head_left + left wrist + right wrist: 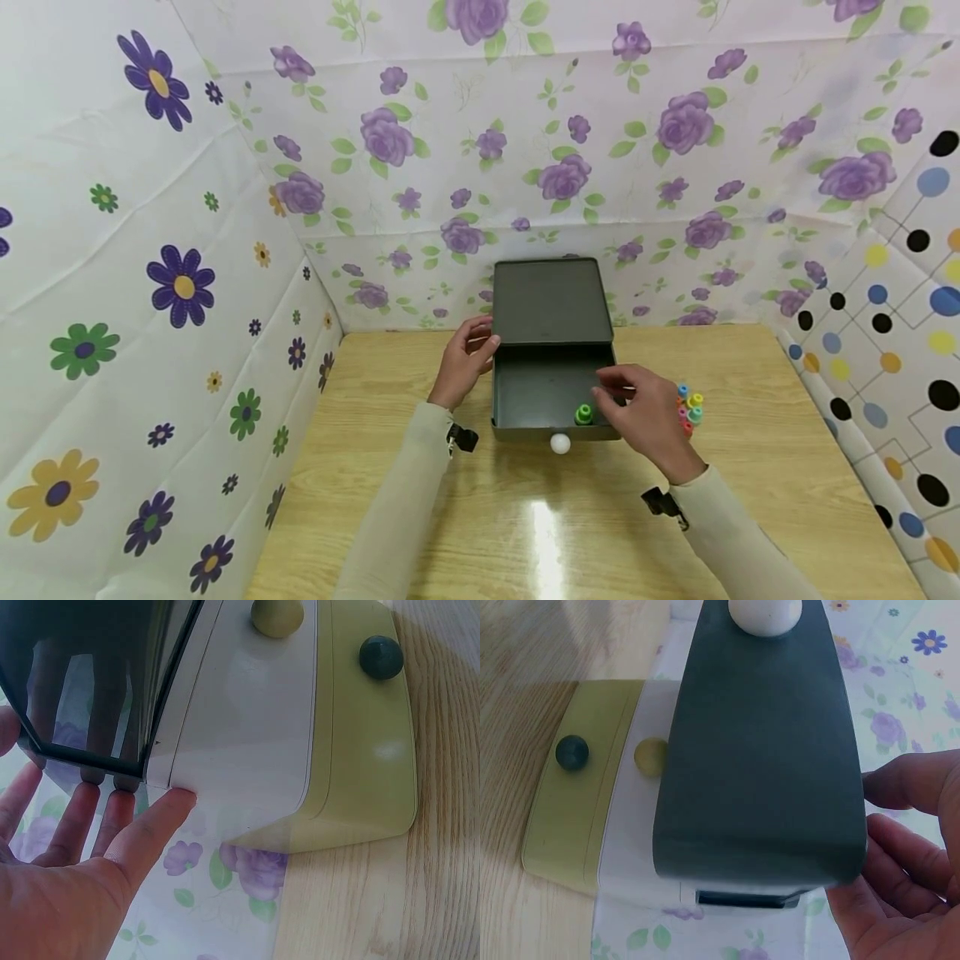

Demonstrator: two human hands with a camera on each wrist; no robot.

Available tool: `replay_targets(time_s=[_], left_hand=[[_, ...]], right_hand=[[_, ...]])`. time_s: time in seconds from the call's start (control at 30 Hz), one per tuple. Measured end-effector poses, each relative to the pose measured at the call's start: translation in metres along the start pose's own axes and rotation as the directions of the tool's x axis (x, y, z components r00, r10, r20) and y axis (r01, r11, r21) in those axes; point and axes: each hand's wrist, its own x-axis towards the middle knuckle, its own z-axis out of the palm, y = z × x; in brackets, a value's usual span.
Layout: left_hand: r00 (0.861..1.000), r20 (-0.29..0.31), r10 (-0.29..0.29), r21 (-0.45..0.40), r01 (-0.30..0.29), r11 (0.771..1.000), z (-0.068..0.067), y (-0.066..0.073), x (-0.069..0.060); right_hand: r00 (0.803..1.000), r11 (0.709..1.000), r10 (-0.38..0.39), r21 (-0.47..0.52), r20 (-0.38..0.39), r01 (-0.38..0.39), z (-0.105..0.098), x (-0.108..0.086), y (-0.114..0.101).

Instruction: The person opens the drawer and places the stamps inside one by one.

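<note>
A drawer cabinet [551, 300] stands against the back wall with its dark grey top drawer [536, 392] pulled out. A small green stepped piece [583, 414] sits inside, near the drawer's front right. My left hand [467, 358] rests along the cabinet's left side; in the left wrist view its fingertips touch the edge by the white drawer [240, 712]. Over the drawer's right rim hovers my right hand [643, 408], fingers loosely bent, with nothing visible between them. In the right wrist view, the dark drawer front [761, 765] partly hides its fingertips.
A cluster of small colourful pieces [692, 408] lies on the wooden table [480, 533] right of the cabinet, partly behind my right hand. The dark drawer carries a white knob [560, 443]. Below sit the white drawer and a yellow-green drawer [367, 750]. Patterned cloth surrounds the table.
</note>
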Motion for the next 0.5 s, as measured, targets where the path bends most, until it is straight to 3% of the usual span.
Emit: replay_targets(time_s=[0.2,0.5], left_hand=[[1.0,-0.007,-0.001,0.0,0.001,1.0,0.0,0.0,0.0],[1.0,-0.001,-0.006,-0.005,0.006,1.0,0.001,0.001,0.0]], right_hand=[[0.999,1.0,0.017,-0.003,-0.047,-0.018,-0.012,0.0,0.004],[0.992,0.994,0.109,-0.013,-0.059,-0.11,-0.027,-0.006,0.02]])
